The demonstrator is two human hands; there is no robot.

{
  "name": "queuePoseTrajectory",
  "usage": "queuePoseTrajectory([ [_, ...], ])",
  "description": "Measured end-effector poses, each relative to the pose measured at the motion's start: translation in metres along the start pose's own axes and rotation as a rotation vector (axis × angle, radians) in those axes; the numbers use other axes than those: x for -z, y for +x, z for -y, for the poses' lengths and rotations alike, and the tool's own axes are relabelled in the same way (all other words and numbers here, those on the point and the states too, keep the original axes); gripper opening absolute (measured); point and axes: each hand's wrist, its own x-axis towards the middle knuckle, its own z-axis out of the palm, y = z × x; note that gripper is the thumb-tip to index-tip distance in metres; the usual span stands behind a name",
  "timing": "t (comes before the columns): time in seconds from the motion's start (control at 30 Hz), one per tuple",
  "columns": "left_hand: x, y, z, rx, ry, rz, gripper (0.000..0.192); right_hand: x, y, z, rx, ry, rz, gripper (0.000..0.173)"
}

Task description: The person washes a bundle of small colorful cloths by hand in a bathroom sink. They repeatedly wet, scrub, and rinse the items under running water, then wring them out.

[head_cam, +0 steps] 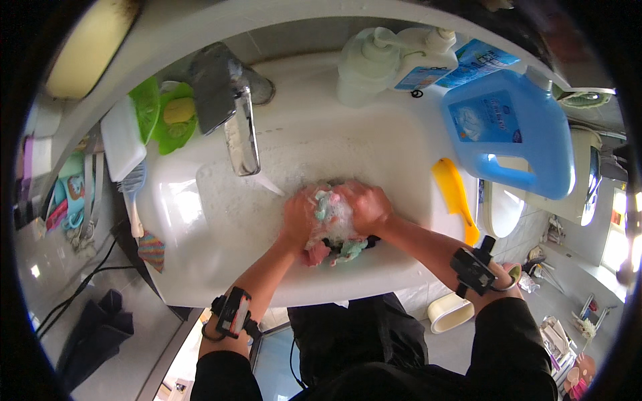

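Observation:
Both hands are down in a white washbasin [321, 284], close together on a wet bundle of cloth. My left hand [299, 213] grips the left side of the bundle, and my right hand [368, 204] grips its right side. Pink cloth [317, 253], mint-green cloth [351, 250] and some black cloth stick out below the fingers. White foam [335, 215] covers the middle, so how the pieces lie together is hidden. From the metal faucet [242, 145], a stream of water [271, 185] falls just left of my left hand.
Along the back rim stand a pump bottle [368, 67] and a white bottle [426, 62]. A large blue jug [509, 130] and a yellow comb [454, 198] are at right. On the left are a green soap dish [173, 133] with yellow soap [179, 110] and a brush [134, 195].

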Motion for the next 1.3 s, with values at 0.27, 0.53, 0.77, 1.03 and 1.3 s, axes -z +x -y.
queuePoseTrajectory([
  [0.27,0.016,0.002,-0.031,0.132,0.074,0.023,0.058,0.012,-0.002,0.022,-0.086,-0.107,-0.068,0.057],
  [0.53,0.07,-0.016,-0.036,0.275,-0.111,0.476,0.111,0.049,-0.014,0.049,-0.228,0.002,0.185,0.103],
  [0.77,0.072,-0.021,-0.052,0.292,0.052,0.568,0.135,0.074,-0.026,0.044,-0.073,0.012,0.437,0.135],
  [1.03,0.031,-0.003,-0.069,0.347,0.307,0.378,0.068,0.041,-0.019,0.025,-0.01,-0.022,0.173,0.084],
  [1.3,0.03,0.003,-0.072,0.569,0.249,0.312,0.053,0.028,-0.011,0.021,0.006,-0.017,0.051,0.047],
])
